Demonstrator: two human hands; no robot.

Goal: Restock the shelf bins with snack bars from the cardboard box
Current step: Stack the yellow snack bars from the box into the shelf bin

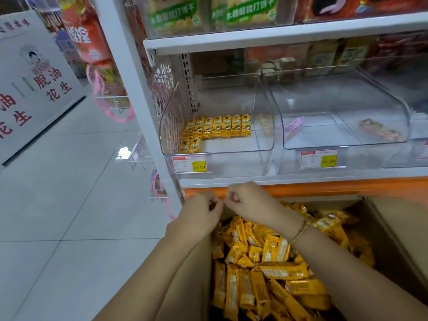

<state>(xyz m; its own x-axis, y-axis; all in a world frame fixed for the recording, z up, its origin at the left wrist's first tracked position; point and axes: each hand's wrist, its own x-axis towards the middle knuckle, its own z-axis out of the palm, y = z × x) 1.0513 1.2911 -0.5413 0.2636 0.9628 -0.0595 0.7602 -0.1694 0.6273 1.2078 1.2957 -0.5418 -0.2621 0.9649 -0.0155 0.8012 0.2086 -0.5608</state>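
An open cardboard box (pixel 398 230) stands below the shelf, filled with loose yellow snack bars (pixel 266 262). Both hands hover over its far left corner, close together. My left hand (pixel 200 210) has its fingers curled with the thumb against them. My right hand (pixel 246 199), with a bracelet on its wrist, is curled the same way. No bar shows in either hand. Above them, the clear left shelf bin (pixel 266 140) holds a neat row of yellow bars (pixel 217 127) along its back and two more at the front left.
The neighbouring clear bin (pixel 347 144) holds a pink packet (pixel 293 126) and an orange bar (pixel 379 133). Price tags (pixel 189 163) hang on the bin fronts. A white shelf post (pixel 129 89) stands on the left, with wire hooks and tiled floor (pixel 69 205) beyond it.
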